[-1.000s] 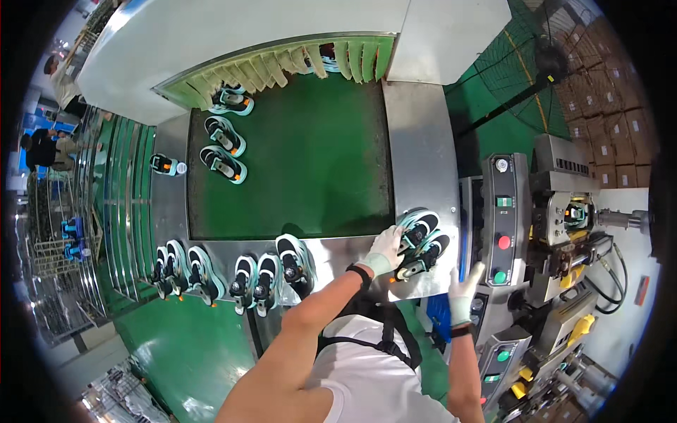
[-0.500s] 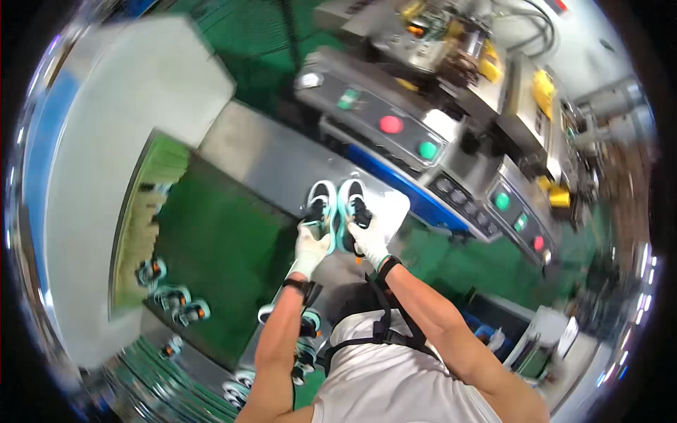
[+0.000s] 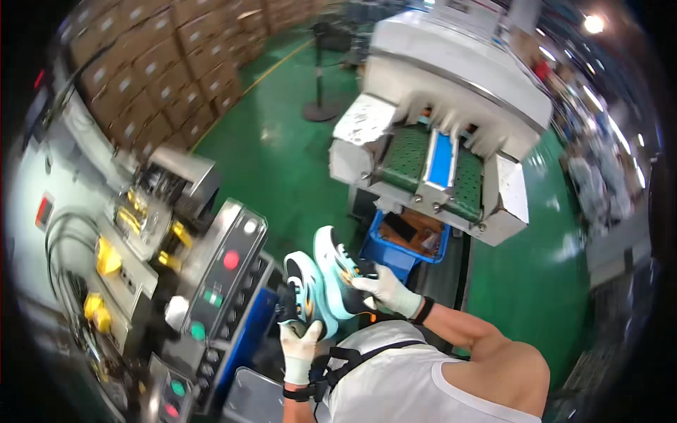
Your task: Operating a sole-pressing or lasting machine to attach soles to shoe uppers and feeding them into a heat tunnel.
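A pair of white and mint-green sneakers with dark uppers and orange details is held side by side in front of me. My left hand (image 3: 299, 347), in a white glove, grips the heel end of the left sneaker (image 3: 307, 292). In my right hand (image 3: 389, 290), also gloved, is the right sneaker (image 3: 334, 271), gripped around its ankle opening. Both toes point away from me, and the shoes touch or nearly touch. A small orange tag (image 3: 372, 319) hangs by the right sneaker's heel. The palms and some fingertips are hidden.
At left stands a machine with a button panel (image 3: 224, 271) and yellow parts. Ahead is a white machine (image 3: 458, 77) with green perforated conveyor belts (image 3: 405, 158). A blue bin (image 3: 403, 248) holding scraps sits below it. Stacked cartons (image 3: 159, 70) line the far left; a stand (image 3: 321, 111) rises from the green floor.
My view has swung right, from the bench and green conveyor to the white machine. Both sneakers have come along in my hands, lifted off the bench area and nearer to the camera.
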Tool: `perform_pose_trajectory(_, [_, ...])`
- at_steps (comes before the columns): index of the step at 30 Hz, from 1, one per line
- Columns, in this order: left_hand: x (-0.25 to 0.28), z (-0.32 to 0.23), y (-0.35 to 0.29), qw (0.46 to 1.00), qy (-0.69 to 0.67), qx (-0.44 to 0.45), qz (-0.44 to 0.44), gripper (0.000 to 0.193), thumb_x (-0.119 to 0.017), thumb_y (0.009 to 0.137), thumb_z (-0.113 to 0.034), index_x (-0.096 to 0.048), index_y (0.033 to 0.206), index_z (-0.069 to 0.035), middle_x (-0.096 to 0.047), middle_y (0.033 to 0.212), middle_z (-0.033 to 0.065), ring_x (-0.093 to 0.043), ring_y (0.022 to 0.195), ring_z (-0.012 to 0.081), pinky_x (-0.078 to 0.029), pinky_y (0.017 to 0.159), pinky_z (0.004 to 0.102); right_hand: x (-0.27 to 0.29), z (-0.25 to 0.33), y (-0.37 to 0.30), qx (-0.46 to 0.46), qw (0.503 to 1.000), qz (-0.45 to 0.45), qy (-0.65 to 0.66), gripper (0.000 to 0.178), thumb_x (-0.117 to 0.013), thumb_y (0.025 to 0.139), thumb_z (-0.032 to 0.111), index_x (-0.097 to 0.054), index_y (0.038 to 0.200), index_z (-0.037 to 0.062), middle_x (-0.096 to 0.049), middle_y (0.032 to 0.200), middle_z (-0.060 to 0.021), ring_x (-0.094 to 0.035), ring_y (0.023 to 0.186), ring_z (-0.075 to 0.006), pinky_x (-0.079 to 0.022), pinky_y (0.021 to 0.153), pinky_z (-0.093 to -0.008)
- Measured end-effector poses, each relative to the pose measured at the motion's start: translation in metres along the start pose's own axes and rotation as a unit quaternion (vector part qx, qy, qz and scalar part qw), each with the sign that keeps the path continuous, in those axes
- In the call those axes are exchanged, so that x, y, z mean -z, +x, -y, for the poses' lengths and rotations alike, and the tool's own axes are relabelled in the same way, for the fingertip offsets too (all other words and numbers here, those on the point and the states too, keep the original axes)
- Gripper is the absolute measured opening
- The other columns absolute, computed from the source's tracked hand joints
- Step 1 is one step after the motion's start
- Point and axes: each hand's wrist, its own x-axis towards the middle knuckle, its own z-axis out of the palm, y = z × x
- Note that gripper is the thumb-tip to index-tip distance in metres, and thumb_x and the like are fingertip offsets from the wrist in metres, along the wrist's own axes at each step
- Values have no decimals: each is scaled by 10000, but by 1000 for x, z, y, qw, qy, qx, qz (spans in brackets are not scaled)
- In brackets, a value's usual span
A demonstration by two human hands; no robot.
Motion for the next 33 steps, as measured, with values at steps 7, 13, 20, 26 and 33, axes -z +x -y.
perform_pose_trajectory(7, [-207, -112, 148, 961, 75, -183, 195, 589, -737, 812, -67, -486, 1336, 32, -641, 1195, 157, -636, 1057, 244, -500, 917, 356, 187, 124, -43, 235, 875, -404, -122, 508, -736, 830, 146, -537, 1259, -39, -648, 867, -35, -597, 686, -87, -507, 618, -259])
perform_pose_trajectory(13, [-385, -100, 289, 891, 263, -327, 172, 687, -726, 842, -146, -410, 1411, 73, -590, 1283, 282, -608, 1171, 386, -476, 980, 413, 314, 176, 27, 52, 706, -614, -348, 700, -742, 776, 286, -458, 1346, -6, -639, 1182, -275, -625, 1093, -441, -500, 962, -462])
perform_pose_trajectory(20, [-451, -76, 411, 894, 227, -330, 200, 721, -684, 884, -214, -352, 1460, 66, -519, 1361, 328, -533, 1231, 467, -439, 1052, 430, 369, 262, 119, 45, 756, -575, -310, 695, -749, 773, 286, -470, 1297, -77, -623, 1216, -284, -602, 1134, -437, -488, 995, -441])
perform_pose_trajectory(26, [-315, -57, 280, 924, 177, -270, 206, 685, -678, 921, -217, -368, 1487, 13, -551, 1396, 237, -577, 1266, 299, -452, 1059, 350, 260, 211, 121, 434, 714, -461, -299, 600, -628, 936, 84, -382, 1466, -51, -422, 1498, -223, -410, 1396, -318, -307, 1171, -395])
perform_pose_trajectory(33, [7, 106, 31, 912, 360, 133, -143, 422, -536, 954, -293, -587, 1272, -20, -629, 1230, 253, -622, 1116, 405, -489, 984, 437, 49, 34, 133, 200, 944, 134, -228, 494, -561, 982, 39, -409, 1442, -56, -473, 1473, -203, -476, 1360, -300, -356, 1151, -397])
